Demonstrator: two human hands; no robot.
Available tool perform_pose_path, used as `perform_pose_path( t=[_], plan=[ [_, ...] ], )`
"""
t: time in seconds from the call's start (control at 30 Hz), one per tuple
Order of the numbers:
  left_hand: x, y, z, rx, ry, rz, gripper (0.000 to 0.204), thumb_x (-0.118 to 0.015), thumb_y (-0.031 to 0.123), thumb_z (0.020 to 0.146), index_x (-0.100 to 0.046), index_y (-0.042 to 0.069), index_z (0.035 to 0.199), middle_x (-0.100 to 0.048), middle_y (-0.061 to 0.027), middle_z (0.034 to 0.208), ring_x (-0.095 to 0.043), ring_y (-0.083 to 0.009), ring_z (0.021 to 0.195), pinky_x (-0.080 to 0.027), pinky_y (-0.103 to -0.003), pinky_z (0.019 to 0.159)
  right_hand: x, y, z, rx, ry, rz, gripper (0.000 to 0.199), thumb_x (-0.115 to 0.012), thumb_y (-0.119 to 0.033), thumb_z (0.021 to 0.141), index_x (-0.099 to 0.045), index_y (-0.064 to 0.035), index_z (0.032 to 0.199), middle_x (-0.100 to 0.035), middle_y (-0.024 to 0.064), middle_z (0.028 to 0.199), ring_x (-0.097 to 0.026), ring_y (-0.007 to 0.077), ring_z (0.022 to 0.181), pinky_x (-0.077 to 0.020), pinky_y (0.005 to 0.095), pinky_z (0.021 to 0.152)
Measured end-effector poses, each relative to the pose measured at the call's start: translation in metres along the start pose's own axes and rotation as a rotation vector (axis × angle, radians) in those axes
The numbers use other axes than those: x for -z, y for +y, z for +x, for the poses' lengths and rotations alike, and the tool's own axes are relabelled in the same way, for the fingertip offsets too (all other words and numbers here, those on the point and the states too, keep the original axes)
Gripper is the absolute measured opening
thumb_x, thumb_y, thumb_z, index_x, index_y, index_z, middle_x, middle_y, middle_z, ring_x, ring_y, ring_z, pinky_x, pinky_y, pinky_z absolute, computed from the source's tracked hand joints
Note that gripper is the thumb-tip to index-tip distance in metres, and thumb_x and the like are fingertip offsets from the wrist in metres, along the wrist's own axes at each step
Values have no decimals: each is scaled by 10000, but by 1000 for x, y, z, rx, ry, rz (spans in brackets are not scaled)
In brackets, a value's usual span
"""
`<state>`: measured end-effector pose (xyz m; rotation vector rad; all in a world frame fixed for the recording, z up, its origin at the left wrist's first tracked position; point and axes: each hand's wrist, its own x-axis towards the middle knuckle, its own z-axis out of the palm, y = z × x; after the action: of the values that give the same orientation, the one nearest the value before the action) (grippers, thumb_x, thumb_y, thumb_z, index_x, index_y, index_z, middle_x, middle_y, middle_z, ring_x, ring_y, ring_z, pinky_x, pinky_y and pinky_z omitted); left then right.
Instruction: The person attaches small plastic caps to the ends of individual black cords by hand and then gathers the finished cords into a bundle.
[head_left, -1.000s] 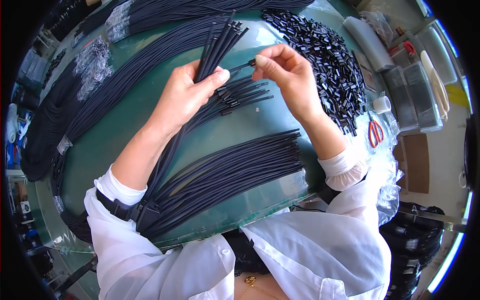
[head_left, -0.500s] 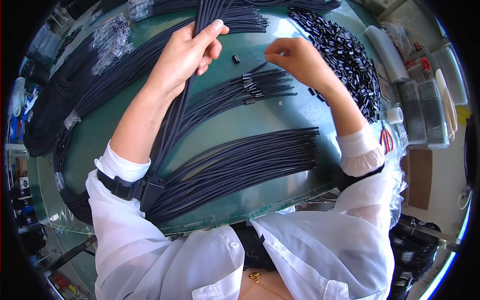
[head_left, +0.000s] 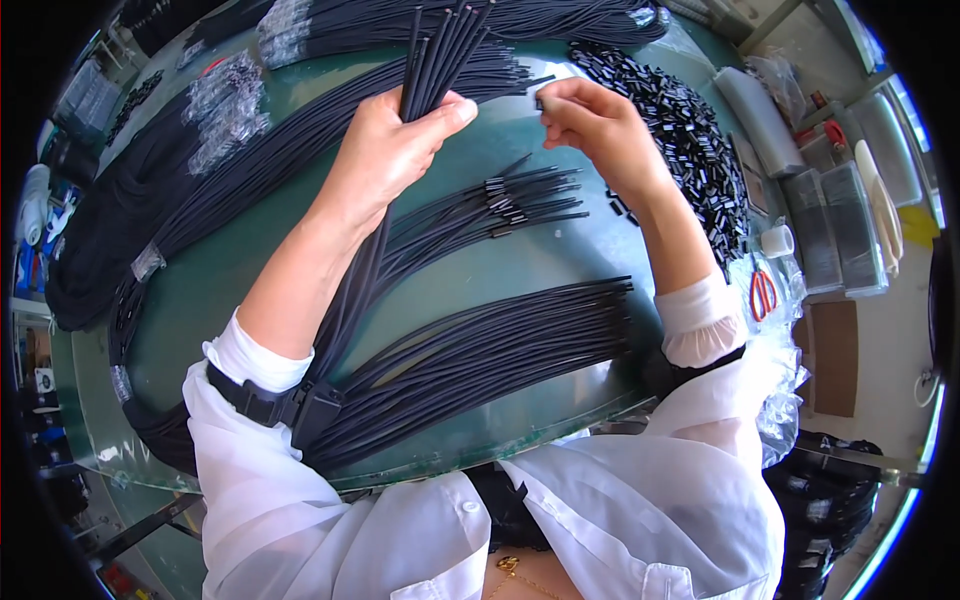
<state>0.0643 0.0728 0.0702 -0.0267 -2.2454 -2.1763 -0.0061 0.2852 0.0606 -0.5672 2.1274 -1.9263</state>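
Wrapped in my left hand [head_left: 385, 160] is a bunch of black cables [head_left: 438, 68], its cut ends fanned out above the fist. To its right, my right hand [head_left: 608, 128] pinches a small black sleeve [head_left: 540, 102] between thumb and fingers, apart from the held ends. Below the hands lies a group of cables with short black sleeves [head_left: 505, 205] threaded on them near the ends. Closer to me is a wide bundle of black cables [head_left: 490, 345], with no sleeves visible on it. The fingertips of my right hand partly hide the sleeve.
A large heap of black sleeves [head_left: 690, 150] spreads over the green table [head_left: 520, 420] on the right. Red-handled pliers [head_left: 763, 292] and a white roll [head_left: 776, 240] lie beyond it. Long cable coils [head_left: 110, 215], partly wrapped in clear plastic [head_left: 225, 115], fill the left and far side.
The loose sleeve on the table is gone from its spot, and one is now in my right hand. My left hand has tilted and lowered the bunch, bringing its cut ends into view.
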Motion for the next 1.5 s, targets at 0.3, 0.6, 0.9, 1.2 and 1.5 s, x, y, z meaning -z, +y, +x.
perform_pose_path(
  t=[0.3, 0.6, 0.9, 1.2, 1.5],
  plan=[
    [-12, -6, -3, -118, -68, 103, 141, -664, 167, 826, -605, 43, 797, -513, 53, 652, -449, -19, 612, -384, -198, 571, 16, -9, -31, 84, 75, 126, 171, -587, -133, 887, -611, -6, 999, -611, 39, 836, -584, 95, 718, -494, 239, 726],
    [-23, -3, -11, -170, -113, 257, 164, -643, 169, 844, -602, 25, 777, -529, 47, 673, -460, -27, 651, -397, -211, 606, 17, -11, -51, 206, 18, -146, 159, -598, -97, 872, -609, 11, 988, -614, 48, 824, -585, 92, 731, -487, 231, 716],
    [-36, -7, -17, 95, -364, 195, 250, -594, 251, 886, -609, 28, 774, -537, 36, 662, -464, -32, 600, -379, -204, 533, 6, -17, -73, 47, -250, -274, 210, -583, -72, 850, -577, -21, 1054, -585, 21, 741, -571, 79, 717, -469, 226, 662],
    [-33, -13, -6, 6, -185, 131, 227, -571, 245, 895, -594, 32, 819, -539, 18, 626, -440, -28, 531, -352, -195, 484, 116, 43, 14, 168, 78, -1026, 157, -605, -167, 782, -661, -54, 876, -666, 113, 807, -645, 249, 755, -506, 341, 701],
    [-38, -8, -1, 131, -186, -9, 186, -624, 223, 865, -550, 78, 777, -450, 65, 586, -356, -7, 506, -267, -185, 456, 101, 43, 54, -3, 34, -1340, 146, -629, -164, 778, -657, -68, 885, -667, 111, 864, -639, 258, 783, -504, 351, 737]
  ],
)
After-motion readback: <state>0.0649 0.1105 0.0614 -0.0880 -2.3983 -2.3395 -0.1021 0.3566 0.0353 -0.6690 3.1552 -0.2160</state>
